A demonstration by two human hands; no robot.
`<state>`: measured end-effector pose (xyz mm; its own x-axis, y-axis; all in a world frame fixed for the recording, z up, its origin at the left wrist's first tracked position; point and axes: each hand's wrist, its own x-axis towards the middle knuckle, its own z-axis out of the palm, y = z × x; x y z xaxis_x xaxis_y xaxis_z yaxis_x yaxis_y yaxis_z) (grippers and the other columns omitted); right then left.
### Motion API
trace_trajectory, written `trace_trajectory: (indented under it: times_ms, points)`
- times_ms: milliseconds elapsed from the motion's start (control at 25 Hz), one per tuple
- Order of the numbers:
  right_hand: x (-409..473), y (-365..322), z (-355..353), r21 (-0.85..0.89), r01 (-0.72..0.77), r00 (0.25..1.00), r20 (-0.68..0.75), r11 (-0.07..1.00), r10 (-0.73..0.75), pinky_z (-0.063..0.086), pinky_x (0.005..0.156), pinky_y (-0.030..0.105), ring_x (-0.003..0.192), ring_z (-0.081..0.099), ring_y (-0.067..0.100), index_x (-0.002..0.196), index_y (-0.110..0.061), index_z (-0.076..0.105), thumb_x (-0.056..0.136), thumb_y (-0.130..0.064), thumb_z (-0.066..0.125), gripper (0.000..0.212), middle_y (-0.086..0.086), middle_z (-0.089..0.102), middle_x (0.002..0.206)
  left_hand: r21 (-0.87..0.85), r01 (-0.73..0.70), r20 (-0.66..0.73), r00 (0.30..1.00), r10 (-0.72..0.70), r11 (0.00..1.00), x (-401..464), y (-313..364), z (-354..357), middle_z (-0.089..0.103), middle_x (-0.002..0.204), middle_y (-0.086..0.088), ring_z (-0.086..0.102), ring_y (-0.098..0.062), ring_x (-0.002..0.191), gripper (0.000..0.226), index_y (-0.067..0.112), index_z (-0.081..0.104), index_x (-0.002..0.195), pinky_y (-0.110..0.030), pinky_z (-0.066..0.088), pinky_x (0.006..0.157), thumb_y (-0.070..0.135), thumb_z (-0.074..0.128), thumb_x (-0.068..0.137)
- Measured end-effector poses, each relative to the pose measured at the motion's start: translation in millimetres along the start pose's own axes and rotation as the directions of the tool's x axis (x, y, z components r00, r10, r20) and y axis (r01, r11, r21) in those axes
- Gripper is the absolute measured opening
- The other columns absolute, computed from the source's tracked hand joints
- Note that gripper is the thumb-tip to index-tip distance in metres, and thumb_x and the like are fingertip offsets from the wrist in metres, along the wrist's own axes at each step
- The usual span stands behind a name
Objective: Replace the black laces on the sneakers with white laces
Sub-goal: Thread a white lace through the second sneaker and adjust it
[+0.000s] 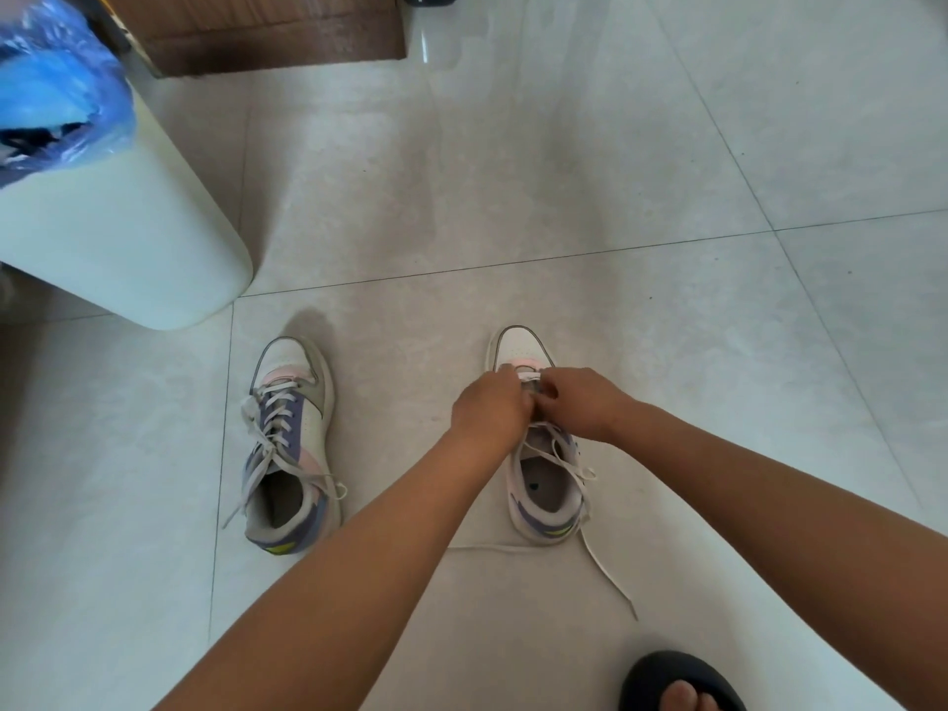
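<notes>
Two white low-top sneakers with purple and pink panels sit on the pale grey tiled floor (pixel 564 171), toes pointing away. The left sneaker (pixel 290 443) is fully laced in white and stands alone, well apart from the other one. The right sneaker (pixel 538 479) is where both hands are working, near its toe end.

The left hand (pixel 487 407) is curled tight over the lower eyelets, and the right hand (pixel 579 402) has its fingers bent, pinching the white shoelace (pixel 608 567) at the same spot. That lace trails loose off the heel side onto the floor, one end running left, one running near-right.

Room-wise: lots of open tile far and right of the shoes. On the far left there's one pale green plastic bin (pixel 128 238) with a blue plastic liner bag (pixel 56 89), its corner near the left sneaker's toe. One brown wooden cabinet base (pixel 277 33) sits at the far edge. One foot in a black slipper (pixel 677 682) is bottom right.
</notes>
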<state>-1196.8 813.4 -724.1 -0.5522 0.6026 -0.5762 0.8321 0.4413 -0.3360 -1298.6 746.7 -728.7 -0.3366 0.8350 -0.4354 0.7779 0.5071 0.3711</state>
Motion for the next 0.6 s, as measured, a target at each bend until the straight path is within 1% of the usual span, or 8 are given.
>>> trace_trajectory:
  times_ms: [120,160,200,280,360,400,480,600]
  points:
    - [1.8,-6.1,-6.7,-0.055,0.057,0.996,0.074,0.997,-0.053,0.043,0.076,0.031,0.089,0.056,0.025,0.097,-0.008,0.059,0.095,-0.015,0.039,0.02,0.012,0.063,0.1,0.166,0.026,0.248,0.966,-0.067,0.986,15.9,23.9,-10.2,0.06,0.121,-0.011,0.059,-0.028,0.108,0.029,0.008,0.054,0.122,-0.03,0.043,0.078,0.01,0.046,0.094]
    - [1.8,-5.0,-7.8,-0.033,0.072,0.994,0.083,0.997,-0.069,0.044,0.078,0.031,0.09,0.056,0.025,0.104,-0.007,0.06,0.093,-0.01,0.04,0.023,0.011,0.063,0.102,0.178,0.034,0.315,0.945,-0.09,0.984,19.3,30.0,-13.0,0.059,0.123,-0.01,0.058,-0.027,0.111,0.03,0.007,0.054,0.124,-0.03,0.044,0.083,0.009,0.047,0.094]
    - [1.0,-2.1,-8.7,0.028,0.083,0.993,0.081,0.996,-0.085,0.044,0.076,0.029,0.087,0.055,0.023,0.105,-0.007,0.061,0.093,-0.008,0.039,0.024,0.008,0.062,0.098,0.174,0.01,0.334,0.94,-0.069,0.985,20.6,31.2,-13.7,0.059,0.124,-0.011,0.058,-0.027,0.111,0.031,0.007,0.053,0.124,-0.03,0.044,0.085,0.009,0.047,0.094]
    - [-2.5,10.4,-7.7,0.235,0.079,0.996,0.02,0.969,-0.086,0.044,0.069,0.025,0.075,0.054,0.019,0.09,-0.01,0.06,0.096,-0.01,0.041,0.02,0.003,0.059,0.084,0.112,-0.119,0.221,0.971,0.092,0.987,12.9,18.0,-15.0,0.06,0.117,-0.013,0.059,-0.029,0.104,0.027,0.007,0.052,0.12,-0.03,0.042,0.079,0.011,0.043,0.096]
    - [-10.3,25.7,-0.5,0.467,0.07,0.995,-0.09,0.881,-0.032,0.045,0.061,0.021,0.062,0.055,0.012,0.075,-0.012,0.053,0.097,-0.013,0.046,0.023,0.001,0.058,0.07,-0.071,-0.233,0.042,0.971,0.236,0.97,-2.0,-12.1,-9.1,0.06,0.105,-0.015,0.057,-0.029,0.092,0.02,0.004,0.053,0.106,-0.029,0.037,0.073,0.016,0.039,0.099]
    - [-14.8,31.0,6.4,0.523,0.086,0.99,-0.14,0.848,-0.014,0.044,0.06,0.02,0.057,0.055,0.008,0.073,-0.013,0.051,0.097,-0.014,0.047,0.024,-0.001,0.058,0.066,-0.171,-0.251,-0.028,0.968,0.25,0.953,-9.8,-25.3,-5.5,0.059,0.098,-0.015,0.054,-0.028,0.087,0.019,0.003,0.053,0.098,-0.026,0.033,0.068,0.017,0.039,0.1]
    - [-18.9,34.1,18.6,0.506,0.095,0.983,-0.186,0.858,0.001,0.044,0.061,0.021,0.057,0.054,0.006,0.073,-0.015,0.049,0.098,-0.018,0.047,0.025,-0.003,0.058,0.066,-0.28,-0.238,-0.108,0.97,0.216,0.93,-17.3,-37.2,5.1,0.056,0.089,-0.013,0.051,-0.025,0.079,0.018,0.004,0.052,0.09,-0.024,0.029,0.063,0.017,0.041,0.099]
    - [-12.5,27.3,21.1,0.468,0.002,0.991,-0.119,0.884,0.061,0.046,0.072,0.034,0.071,0.054,0.016,0.075,-0.021,0.049,0.099,-0.036,0.04,0.029,0.0,0.059,0.078,-0.365,-0.132,-0.12,0.988,0.094,0.921,-11.2,-29.8,14.6,0.055,0.086,-0.007,0.05,-0.02,0.076,0.019,0.01,0.05,0.087,-0.027,0.033,0.063,0.023,0.042,0.099]
